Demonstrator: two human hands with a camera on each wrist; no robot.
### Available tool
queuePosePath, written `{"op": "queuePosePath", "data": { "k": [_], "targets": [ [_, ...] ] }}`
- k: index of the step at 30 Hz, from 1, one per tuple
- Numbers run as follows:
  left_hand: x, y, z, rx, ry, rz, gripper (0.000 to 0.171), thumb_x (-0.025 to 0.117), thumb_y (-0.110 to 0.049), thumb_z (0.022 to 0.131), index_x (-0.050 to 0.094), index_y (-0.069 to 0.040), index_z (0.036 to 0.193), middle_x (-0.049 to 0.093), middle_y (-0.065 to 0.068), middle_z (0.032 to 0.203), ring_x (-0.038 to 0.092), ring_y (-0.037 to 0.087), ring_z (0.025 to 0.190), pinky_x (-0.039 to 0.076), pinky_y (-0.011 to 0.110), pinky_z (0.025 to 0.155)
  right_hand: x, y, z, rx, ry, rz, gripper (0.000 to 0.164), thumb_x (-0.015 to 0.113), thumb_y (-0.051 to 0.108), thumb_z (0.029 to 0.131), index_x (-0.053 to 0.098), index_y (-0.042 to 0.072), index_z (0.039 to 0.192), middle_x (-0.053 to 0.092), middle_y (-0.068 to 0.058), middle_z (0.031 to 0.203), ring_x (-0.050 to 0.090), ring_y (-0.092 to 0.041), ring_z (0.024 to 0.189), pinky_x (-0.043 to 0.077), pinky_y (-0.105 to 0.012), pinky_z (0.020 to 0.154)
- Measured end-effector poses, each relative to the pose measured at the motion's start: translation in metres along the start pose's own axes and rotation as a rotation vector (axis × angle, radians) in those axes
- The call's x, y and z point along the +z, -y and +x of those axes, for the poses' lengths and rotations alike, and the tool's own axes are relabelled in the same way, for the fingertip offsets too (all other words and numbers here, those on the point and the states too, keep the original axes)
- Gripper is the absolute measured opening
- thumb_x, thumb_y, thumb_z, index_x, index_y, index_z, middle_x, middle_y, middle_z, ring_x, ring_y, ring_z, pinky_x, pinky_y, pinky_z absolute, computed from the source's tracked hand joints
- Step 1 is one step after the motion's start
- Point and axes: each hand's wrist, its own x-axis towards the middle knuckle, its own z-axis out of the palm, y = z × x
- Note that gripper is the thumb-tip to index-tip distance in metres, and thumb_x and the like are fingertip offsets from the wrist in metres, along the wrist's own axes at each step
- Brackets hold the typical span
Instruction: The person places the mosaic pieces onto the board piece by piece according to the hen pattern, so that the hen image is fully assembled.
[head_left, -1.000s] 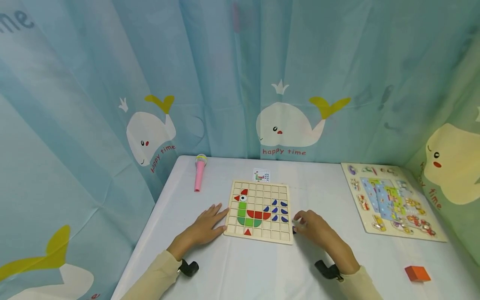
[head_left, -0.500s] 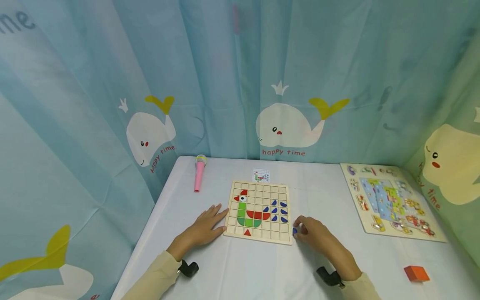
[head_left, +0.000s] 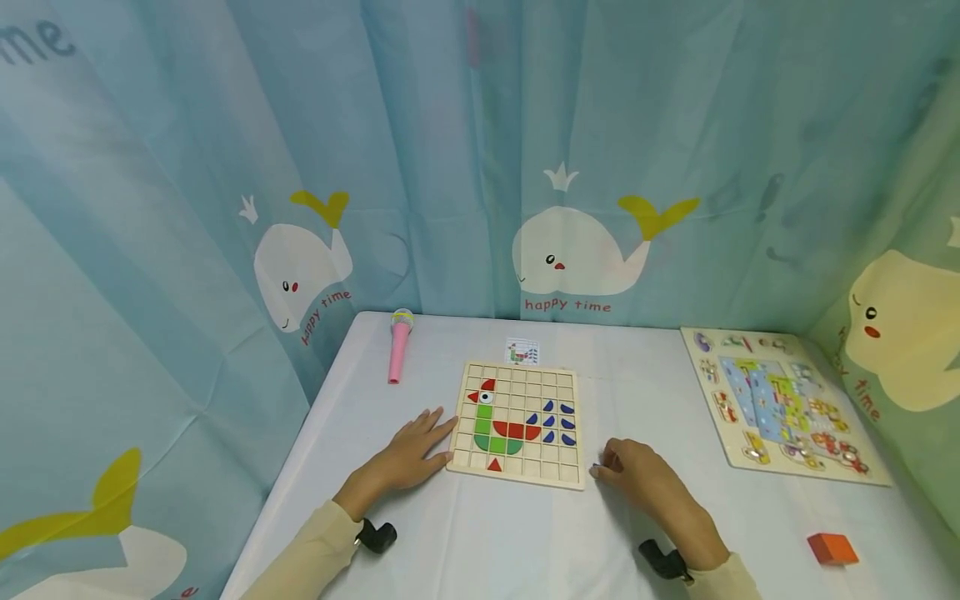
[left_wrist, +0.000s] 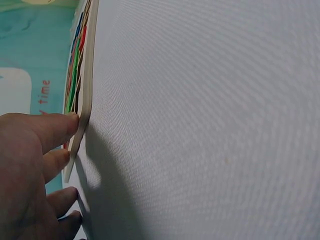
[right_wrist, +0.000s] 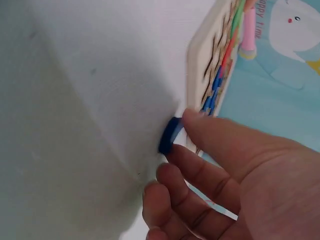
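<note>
A wooden grid board (head_left: 525, 483) lies mid-table, with red, green and blue pieces set in its cells in the shape of a bird. My left hand (head_left: 405, 454) lies with fingers spread, its fingertips touching the board's left edge; the left wrist view shows the same contact. Just right of the board, my right hand (head_left: 637, 475) pinches a small blue piece (right_wrist: 170, 135) between thumb and index finger. That piece has a curved side and is mostly hidden by the fingers in the head view. Several blue half-round pieces (head_left: 549, 422) fill cells at the board's right.
Behind the board lies a small picture card (head_left: 522, 351) with a similar bird. A pink toy microphone (head_left: 399, 350) sits at the back left. At the right are a peg puzzle board (head_left: 780, 408) and an orange block (head_left: 833, 548). A whale-print curtain (head_left: 450, 167) surrounds the table.
My right hand has moved slightly right, away from the board's edge, with the blue piece between its fingers. My left hand has stayed in place.
</note>
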Motion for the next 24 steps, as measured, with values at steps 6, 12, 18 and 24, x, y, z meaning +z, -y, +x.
{"op": "queuePosePath", "data": {
  "k": [6, 12, 18, 24],
  "targets": [
    [0.0012, 0.002, 0.0015, -0.009, -0.003, 0.009, 0.063, 0.057, -0.039, 0.109, 0.038, -0.022, 0.166, 0.027, 0.013, 0.174, 0.019, 0.039, 0.162, 0.02, 0.061, 0.129, 0.0005, 0.0007, -0.0006, -0.016, -0.009, 0.008, 0.01, 0.078, 0.011, 0.093, 0.069, 0.007, 0.092, 0.062, 0.0, 0.079, 0.054, -0.016, 0.074, 0.048, -0.034, 0.067],
    [0.0015, 0.0018, 0.0015, 0.001, -0.005, 0.003, 0.063, 0.059, -0.038, 0.108, 0.039, -0.02, 0.165, 0.028, 0.014, 0.174, 0.02, 0.041, 0.161, 0.021, 0.063, 0.128, 0.0004, 0.002, -0.0023, -0.004, -0.001, 0.011, 0.009, 0.078, 0.01, 0.092, 0.07, 0.007, 0.093, 0.063, 0.0, 0.08, 0.055, -0.016, 0.074, 0.049, -0.034, 0.067],
    [0.0006, 0.001, 0.0013, 0.001, -0.006, -0.012, 0.063, 0.059, -0.037, 0.108, 0.039, -0.02, 0.165, 0.027, 0.014, 0.174, 0.02, 0.04, 0.162, 0.021, 0.062, 0.129, 0.0021, 0.0026, -0.0007, 0.033, -0.01, 0.023, 0.009, 0.076, 0.011, 0.094, 0.07, 0.004, 0.095, 0.065, -0.002, 0.082, 0.057, -0.017, 0.076, 0.052, -0.036, 0.069],
    [0.0007, 0.0011, 0.0011, -0.009, -0.004, -0.024, 0.063, 0.058, -0.038, 0.108, 0.039, -0.021, 0.165, 0.027, 0.013, 0.174, 0.019, 0.038, 0.162, 0.02, 0.061, 0.129, 0.0036, 0.0056, 0.0033, 0.073, -0.08, 0.031, 0.013, 0.075, 0.014, 0.097, 0.07, 0.001, 0.097, 0.066, -0.005, 0.084, 0.058, -0.019, 0.076, 0.054, -0.038, 0.069]
  ]
}}
